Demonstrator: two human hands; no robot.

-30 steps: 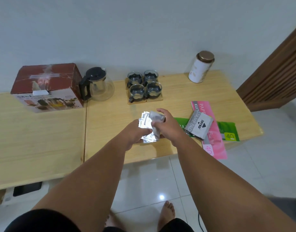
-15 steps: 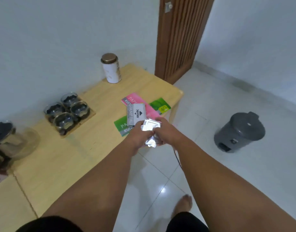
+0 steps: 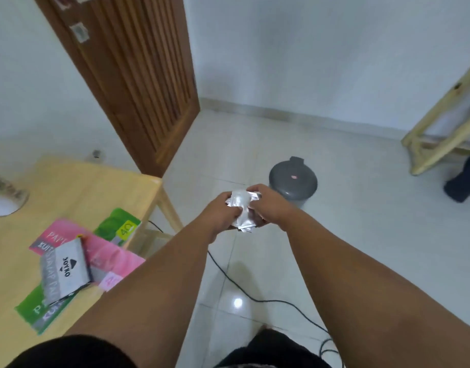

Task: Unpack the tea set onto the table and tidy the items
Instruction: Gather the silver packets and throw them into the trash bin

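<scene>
Both hands close their grip on a crumpled bundle of thin silver foil wrappers [image 3: 240, 208], held in mid-air over the white tiled floor, the left hand [image 3: 220, 215] at its 9 o'clock side and the right hand [image 3: 268, 205] at 3 o'clock. The foil looks feather-light, limp and slick, so loose pieces could slip out; cupping it from both sides suits it. A grey lidded bin [image 3: 293, 183] sits just beyond at 1 o'clock, the pale wooden desk [image 3: 77, 187] at 9 o'clock.
</scene>
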